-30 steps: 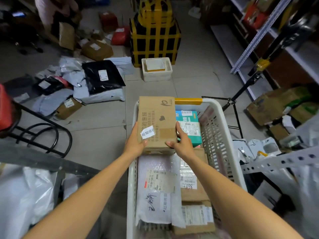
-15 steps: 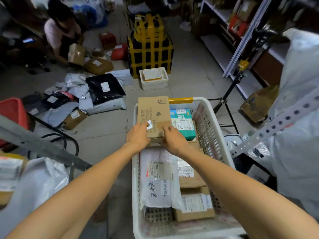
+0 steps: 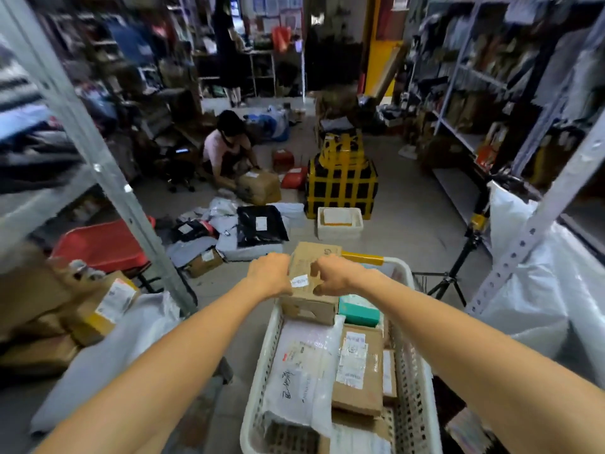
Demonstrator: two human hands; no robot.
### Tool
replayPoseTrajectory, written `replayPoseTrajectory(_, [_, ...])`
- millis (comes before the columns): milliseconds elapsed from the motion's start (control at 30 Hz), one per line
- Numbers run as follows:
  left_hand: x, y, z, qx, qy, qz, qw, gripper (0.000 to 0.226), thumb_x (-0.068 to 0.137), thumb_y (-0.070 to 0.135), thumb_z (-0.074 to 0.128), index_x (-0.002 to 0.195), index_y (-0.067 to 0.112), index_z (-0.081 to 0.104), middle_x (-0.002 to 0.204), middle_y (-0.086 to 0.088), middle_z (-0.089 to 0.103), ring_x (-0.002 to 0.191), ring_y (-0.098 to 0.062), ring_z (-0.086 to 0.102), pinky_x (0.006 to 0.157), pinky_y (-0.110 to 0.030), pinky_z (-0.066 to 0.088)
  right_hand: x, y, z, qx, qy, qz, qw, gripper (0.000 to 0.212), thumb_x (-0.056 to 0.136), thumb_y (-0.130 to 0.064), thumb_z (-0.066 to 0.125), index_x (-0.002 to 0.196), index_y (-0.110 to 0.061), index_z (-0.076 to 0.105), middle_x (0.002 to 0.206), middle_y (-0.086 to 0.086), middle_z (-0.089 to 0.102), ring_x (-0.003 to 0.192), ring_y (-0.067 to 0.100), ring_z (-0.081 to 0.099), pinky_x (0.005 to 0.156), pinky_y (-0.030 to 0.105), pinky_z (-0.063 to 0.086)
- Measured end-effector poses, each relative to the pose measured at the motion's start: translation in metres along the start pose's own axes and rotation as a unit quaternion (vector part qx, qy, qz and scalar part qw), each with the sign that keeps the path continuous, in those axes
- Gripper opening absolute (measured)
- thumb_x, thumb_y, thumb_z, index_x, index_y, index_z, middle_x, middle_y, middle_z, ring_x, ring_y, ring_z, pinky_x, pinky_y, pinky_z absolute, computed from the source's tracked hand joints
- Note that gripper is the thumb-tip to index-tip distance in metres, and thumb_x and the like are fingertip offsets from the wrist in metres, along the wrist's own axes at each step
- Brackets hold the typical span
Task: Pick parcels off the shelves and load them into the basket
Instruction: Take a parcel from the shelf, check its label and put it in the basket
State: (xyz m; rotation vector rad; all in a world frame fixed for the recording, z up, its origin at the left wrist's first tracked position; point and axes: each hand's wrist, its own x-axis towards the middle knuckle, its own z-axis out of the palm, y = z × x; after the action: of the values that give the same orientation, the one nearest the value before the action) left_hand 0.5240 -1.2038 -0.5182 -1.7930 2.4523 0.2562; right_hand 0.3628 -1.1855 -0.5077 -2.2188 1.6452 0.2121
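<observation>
two hands, one box between them. left hand (image 3: 268, 273) grips the left edge of the brown cardboard box with a small white sticker (image 3: 301, 267), fingers (image 3: 278, 258) curled over its top. right hand (image 3: 334, 276) grips the right edge, fingers curled onto the top face the same way. the box is at the far left corner of the white perforated plastic basket (image 3: 417, 355), just beside the yellow handle (image 3: 361, 257), with its near end tipped down over the load. cannot tell if it's fully resting.

rest of the basket, counted: one teal carton (image 3: 358, 311) touching the box's right side, one white poly mailer with black handwriting (image 3: 301, 371), two flat brown labelled parcels (image 3: 358, 378) right of the mailer. near end is too blurred to count.

floor beyond: two black bundles strapped in yellow tape (image 3: 342, 188), stacked; one white foam tub (image 3: 339, 219) in front of them; one black poly bag (image 3: 260, 224); one crouching person (image 3: 226, 142) with hands on a brown parcel; one standing person (image 3: 226, 44) at the back. one black tripod (image 3: 458, 267) right of the basket.
</observation>
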Motion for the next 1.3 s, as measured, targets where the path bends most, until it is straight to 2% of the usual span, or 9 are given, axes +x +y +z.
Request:
replayPoseTrajectory(267, [-0.109, -0.010, -0.042, -0.025, -0.021, -0.142, 0.989, 0.044, 0.074, 0.039, 0.074, 0.108, 0.017, 0.056, 0.104, -0.004, 0.060, 0.095, -0.024, 0.059, 0.076, -0.038, 0.053, -0.050, -0.053, -0.038, -0.049, 0.029, -0.130, 0.990, 0.057, 0.083, -0.039, 0.070, 0.128, -0.008, 0.051, 0.122, 0.014, 0.058, 0.107, 0.032, 0.057, 0.090, 0.043, 0.050])
replayPoseTrajectory(367, [-0.155, -0.023, -0.047, -0.045, -0.009, -0.206, 0.977, 0.033, 0.074, 0.035, 0.074, 0.096, 0.017, 0.058, 0.099, -0.005, 0.063, 0.089, -0.025, 0.061, 0.076, -0.037, 0.054, -0.064, -0.084, -0.044, -0.058, 0.032, -0.186, 0.980, 0.056, 0.082, -0.037, 0.072, 0.125, -0.007, 0.051, 0.118, 0.014, 0.058, 0.105, 0.031, 0.056, 0.086, 0.041, 0.050])
replayPoseTrajectory(467, [-0.210, -0.037, -0.052, -0.053, 0.016, -0.266, 0.962, 0.028, 0.073, 0.033, 0.074, 0.085, 0.020, 0.052, 0.083, -0.004, 0.054, 0.070, -0.022, 0.052, 0.062, -0.032, 0.046, -0.078, -0.121, -0.045, -0.062, 0.036, -0.245, 0.967, 0.051, 0.081, -0.036, 0.073, 0.118, -0.007, 0.054, 0.111, 0.014, 0.060, 0.097, 0.032, 0.057, 0.075, 0.038, 0.050])
replayPoseTrajectory(600, [-0.291, -0.049, -0.056, -0.078, 0.041, -0.363, 0.927, 0.039, 0.071, 0.039, 0.076, 0.103, 0.021, 0.062, 0.106, 0.000, 0.062, 0.094, -0.022, 0.061, 0.077, -0.034, 0.052, -0.103, -0.177, -0.033, -0.076, 0.028, -0.328, 0.941, 0.054, 0.080, -0.037, 0.074, 0.122, -0.010, 0.053, 0.112, 0.011, 0.060, 0.098, 0.029, 0.060, 0.077, 0.037, 0.051])
replayPoseTrajectory(700, [-0.358, -0.049, -0.054, -0.102, 0.061, -0.428, 0.896, 0.036, 0.072, 0.037, 0.076, 0.101, 0.018, 0.065, 0.106, -0.003, 0.066, 0.094, -0.021, 0.061, 0.081, -0.035, 0.053, -0.135, -0.222, -0.024, -0.092, 0.019, -0.388, 0.917, 0.059, 0.084, -0.038, 0.071, 0.128, -0.005, 0.048, 0.116, 0.013, 0.056, 0.101, 0.030, 0.056, 0.080, 0.037, 0.048])
replayPoseTrajectory(833, [-0.455, -0.034, -0.041, -0.128, 0.100, -0.524, 0.836, 0.040, 0.073, 0.036, 0.075, 0.106, 0.019, 0.062, 0.106, -0.001, 0.065, 0.094, -0.021, 0.061, 0.080, -0.034, 0.051, -0.182, -0.281, 0.002, -0.112, -0.012, -0.456, 0.883, 0.053, 0.084, -0.040, 0.071, 0.120, -0.007, 0.049, 0.114, 0.012, 0.057, 0.090, 0.024, 0.049, 0.072, 0.032, 0.040])
replayPoseTrajectory(967, [-0.557, -0.002, -0.015, -0.155, 0.091, -0.622, 0.762, 0.046, 0.070, 0.038, 0.076, 0.110, 0.022, 0.060, 0.111, 0.000, 0.062, 0.099, -0.022, 0.060, 0.082, -0.033, 0.050, -0.250, -0.338, 0.041, -0.119, -0.071, -0.533, 0.835, 0.067, 0.084, -0.044, 0.071, 0.136, -0.011, 0.043, 0.130, 0.011, 0.053, 0.112, 0.028, 0.054, 0.090, 0.035, 0.047])
replayPoseTrajectory(1133, [-0.662, 0.052, 0.007, -0.166, 0.091, -0.702, 0.687, 0.043, 0.070, 0.041, 0.074, 0.108, 0.022, 0.063, 0.110, 0.000, 0.062, 0.097, -0.022, 0.061, 0.076, -0.031, 0.052, -0.339, -0.398, 0.085, -0.132, -0.100, -0.618, 0.768, 0.072, 0.084, -0.046, 0.070, 0.137, -0.008, 0.041, 0.131, 0.016, 0.052, 0.113, 0.032, 0.056, 0.095, 0.042, 0.047])
replayPoseTrajectory(1300, [-0.756, 0.121, 0.008, -0.172, 0.095, -0.799, 0.568, 0.039, 0.073, 0.041, 0.075, 0.104, 0.018, 0.066, 0.106, -0.005, 0.063, 0.097, -0.027, 0.061, 0.086, -0.040, 0.052, -0.430, -0.437, 0.111, -0.145, -0.132, -0.743, 0.640, 0.064, 0.086, -0.036, 0.070, 0.137, -0.007, 0.044, 0.130, 0.003, 0.054, 0.115, 0.020, 0.053, 0.091, 0.022, 0.042])
